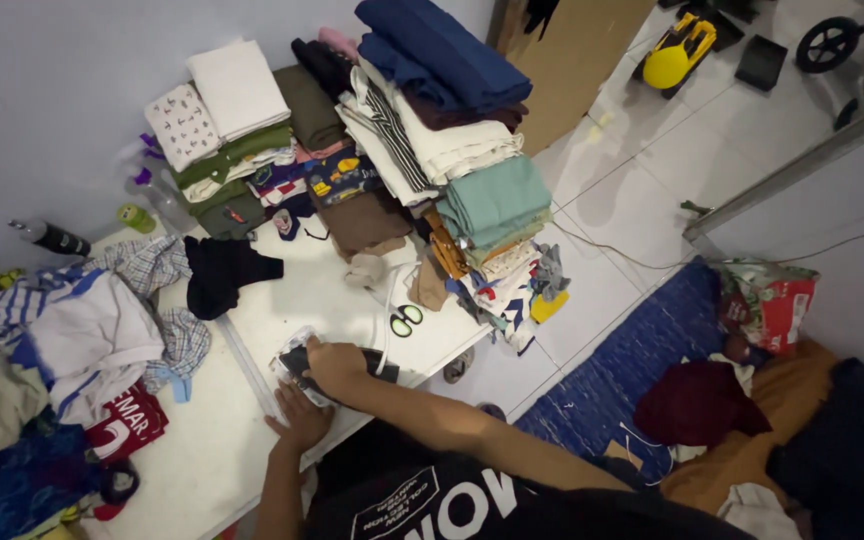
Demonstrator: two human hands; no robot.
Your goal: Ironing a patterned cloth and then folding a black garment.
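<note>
Head view: right hand [333, 364] grips an iron [304, 366], left hand [300, 417] flat on the counter [222, 440]; folded stacks [392, 150] done, a crumpled pile [72, 340] left.

I'm in a black short-sleeve tee [472, 495] with big white block lettering on the chest, both forearms bare, no watch or rings.

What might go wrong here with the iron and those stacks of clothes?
The tall folded stack leans toward the table edge and may topple. The iron's white cord trails past the stack and could snag it. The left hand lies flat right beside the iron that the right hand grips: possible burn.
</note>
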